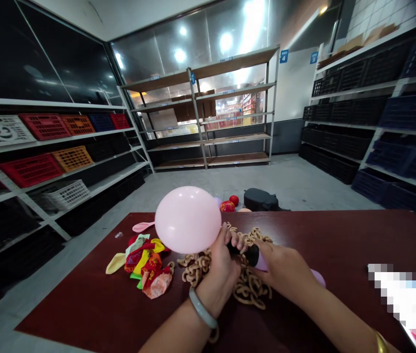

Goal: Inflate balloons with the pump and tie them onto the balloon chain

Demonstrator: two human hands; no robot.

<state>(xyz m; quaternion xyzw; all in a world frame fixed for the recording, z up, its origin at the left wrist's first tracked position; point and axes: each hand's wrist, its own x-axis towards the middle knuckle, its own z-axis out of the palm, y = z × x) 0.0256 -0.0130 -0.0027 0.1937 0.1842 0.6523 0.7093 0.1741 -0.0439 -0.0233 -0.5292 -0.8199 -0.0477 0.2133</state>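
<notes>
A round pink balloon (188,219), swollen with air, sits just left of my left hand (226,264). That hand's fingers are closed around the balloon's neck and the black front end of a purple balloon pump (262,261). Wrapped around the pump's body is my right hand (284,269); the rear end of the pump shows beyond it. A pile of tan rope (254,289) lies on the table beneath both hands. To the left is a heap of limp balloons (145,260) in red, yellow, green and pale colours. One flat pink balloon (142,227) rests behind the heap.
The dark red table (93,294) spans the foreground. At its right edge lies a blurred-out bright object (406,299). On the floor beyond are small red balloons (228,205) and a dark bag-like object (261,199). Racks with crates (42,126) line the sides.
</notes>
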